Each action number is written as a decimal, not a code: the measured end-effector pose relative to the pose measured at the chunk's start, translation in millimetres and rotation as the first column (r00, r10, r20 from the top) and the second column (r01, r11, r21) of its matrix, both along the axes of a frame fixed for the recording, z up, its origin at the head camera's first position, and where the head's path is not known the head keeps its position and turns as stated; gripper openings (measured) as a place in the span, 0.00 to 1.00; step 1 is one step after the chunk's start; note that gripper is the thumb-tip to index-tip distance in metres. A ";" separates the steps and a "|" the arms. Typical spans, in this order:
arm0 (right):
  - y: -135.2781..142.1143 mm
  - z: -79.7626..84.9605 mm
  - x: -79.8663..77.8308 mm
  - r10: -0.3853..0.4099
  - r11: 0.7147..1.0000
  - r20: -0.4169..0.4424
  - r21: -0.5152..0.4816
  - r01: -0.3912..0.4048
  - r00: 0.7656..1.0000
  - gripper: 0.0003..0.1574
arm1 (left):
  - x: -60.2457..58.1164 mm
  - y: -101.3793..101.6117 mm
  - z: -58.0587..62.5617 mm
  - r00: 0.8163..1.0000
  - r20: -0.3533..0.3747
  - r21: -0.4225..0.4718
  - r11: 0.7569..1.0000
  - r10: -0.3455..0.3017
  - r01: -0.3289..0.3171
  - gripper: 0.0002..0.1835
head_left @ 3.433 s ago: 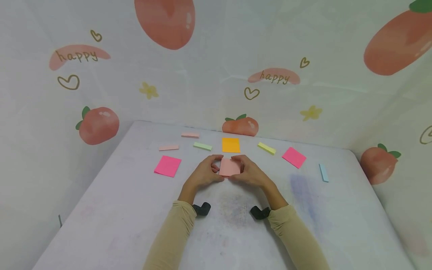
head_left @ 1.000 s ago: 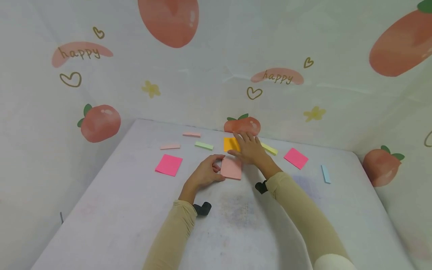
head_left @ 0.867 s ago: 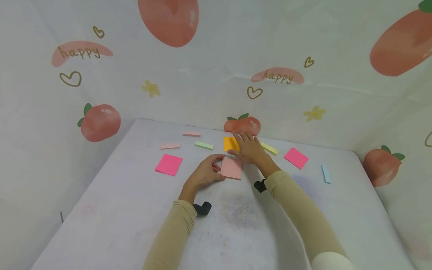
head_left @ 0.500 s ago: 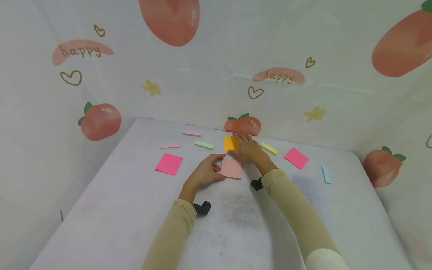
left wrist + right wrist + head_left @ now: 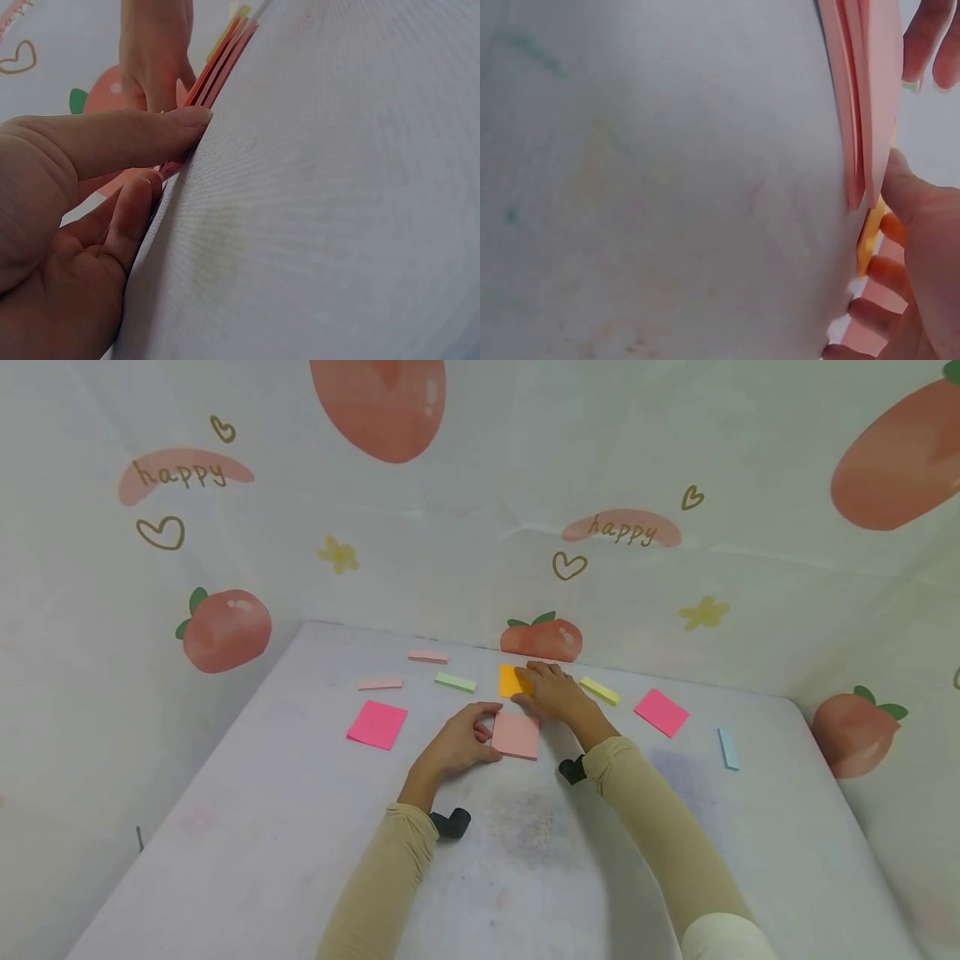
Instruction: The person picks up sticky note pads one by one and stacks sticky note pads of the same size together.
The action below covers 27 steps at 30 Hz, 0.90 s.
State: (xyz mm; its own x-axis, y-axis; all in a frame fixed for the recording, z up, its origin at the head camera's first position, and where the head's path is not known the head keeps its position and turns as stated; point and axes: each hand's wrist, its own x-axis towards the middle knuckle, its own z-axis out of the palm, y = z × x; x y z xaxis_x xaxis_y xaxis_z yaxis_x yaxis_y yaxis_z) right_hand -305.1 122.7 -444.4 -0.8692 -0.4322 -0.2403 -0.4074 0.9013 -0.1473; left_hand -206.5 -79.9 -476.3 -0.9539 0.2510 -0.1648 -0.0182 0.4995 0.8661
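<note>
Count on table (image 5: 247, 868): 1 pale-pink stack (image 5: 516, 735), mid-width, far half; 1 orange pad (image 5: 507, 681) just beyond, toward far edge; 2 hot-pink pads (image 5: 377, 725) (image 5: 661, 712), 1 toward L edge, 1 toward R; 2 pale-pink strips (image 5: 428, 657) (image 5: 380, 683) toward far L corner, w/ 1 green strip (image 5: 455, 682) nearby; 1 yellow strip (image 5: 599, 691) just R of R hand (image 5: 558, 693); 1 blue strip (image 5: 727, 749) nearest R edge. Pinching stack at near L & far L corners w/ thumb & index of L hand (image 5: 453, 743). Bending R hand over orange pad's R side, touching; can't tell if gripped. Hiding orange pad's R part under same fingers. Showing several layered edges on stack in wrist views, too dim/blurred to count exactly. Cutting off R hand at top in L wrist view.
</note>
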 end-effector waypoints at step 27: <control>9.2 6.7 -2.4 -0.068 0.985 0.026 -0.156 0.071 0.997 0.47 | 0.8 0.9 0.4 1.000 0.002 -0.004 1.000 0.002 -0.002 0.42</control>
